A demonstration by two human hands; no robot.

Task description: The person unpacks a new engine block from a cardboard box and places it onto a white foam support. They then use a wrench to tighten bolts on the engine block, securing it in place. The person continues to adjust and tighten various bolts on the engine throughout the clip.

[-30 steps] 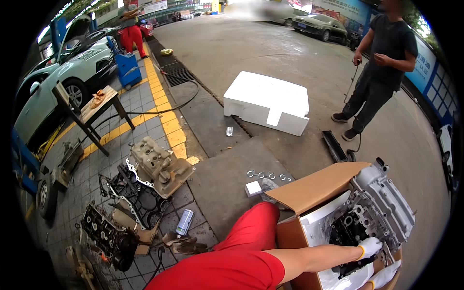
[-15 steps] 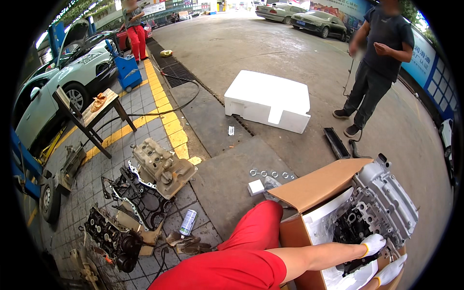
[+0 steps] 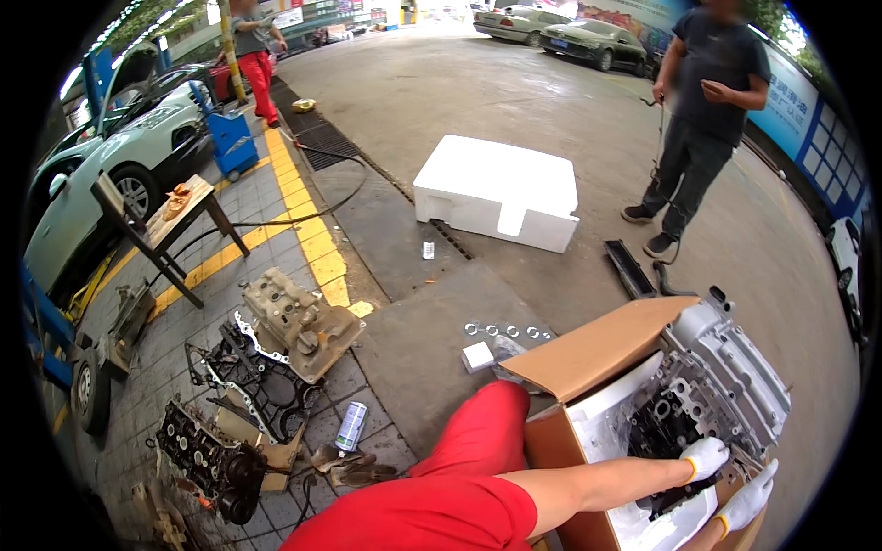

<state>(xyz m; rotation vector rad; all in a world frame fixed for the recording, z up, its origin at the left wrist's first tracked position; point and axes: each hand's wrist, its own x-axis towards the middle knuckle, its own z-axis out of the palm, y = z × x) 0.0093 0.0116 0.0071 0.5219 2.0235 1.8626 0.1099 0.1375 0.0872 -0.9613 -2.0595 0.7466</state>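
A silver-and-black car engine [image 3: 730,372] stands tilted in an opened cardboard box [image 3: 597,354] at the lower right, with white foam [image 3: 602,418] and clear plastic film around its lower part. My left hand [image 3: 706,458], in a white glove, reaches across the box, and its curled fingers grip the near end of the engine. Beside it my gloved right hand [image 3: 746,503] lies along the outer right side of the engine, fingers stretched out. The fingertips of both hands are partly hidden against the metal.
A white foam lid [image 3: 496,188] lies ahead. Oily engine parts [image 3: 211,459], a valve cover [image 3: 299,317] and a spray can [image 3: 351,427] are on the left tiles. A small white box [image 3: 478,356] sits near several metal rings. One person [image 3: 703,119] stands right, another [image 3: 254,60] far left.
My right hand has slid forward along the engine's side, its fingers straighter. My left hand stays at the engine. The far-left person has shifted stance, and the whole view has moved slightly.
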